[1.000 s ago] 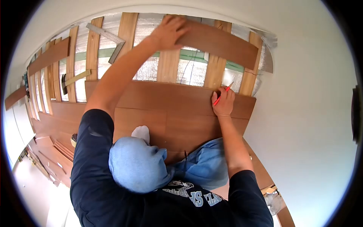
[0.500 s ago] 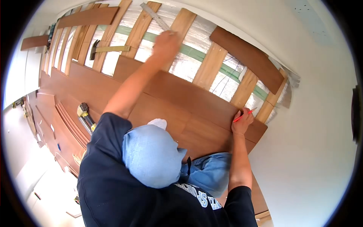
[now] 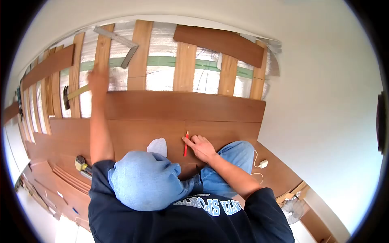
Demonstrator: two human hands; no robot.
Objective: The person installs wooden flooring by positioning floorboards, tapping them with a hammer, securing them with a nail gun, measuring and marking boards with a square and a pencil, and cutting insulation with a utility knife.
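Note:
My left hand (image 3: pixel 98 79) is smeared by motion above the bare wooden battens, near the handle end of a hammer (image 3: pixel 77 93); its fingers cannot be read. A metal try square (image 3: pixel 115 37) lies across the battens, farther out and to the right of that hand. Low on the brown floorboards (image 3: pixel 142 128) rests my right hand (image 3: pixel 202 149), fingers stretched out. One fingertip touches or almost touches a red pencil (image 3: pixel 186 146) lying on the boards. The outermost laid board (image 3: pixel 182 104) borders the exposed battens.
Loose brown boards (image 3: pixel 221 44) (image 3: pixel 48 67) lie over the battens and silvery foil. A tape measure (image 3: pixel 81 163) sits at left beside stacked planks (image 3: pixel 67 178). A white wall (image 3: pixel 320 113) rises at right. A white plug with cord (image 3: pixel 263 163) and a fan (image 3: pixel 292 210) are at lower right.
My right hand has come back from the board's right end, and the pencil it held now lies on the floor. My left hand has moved from the square toward the hammer. The view has turned.

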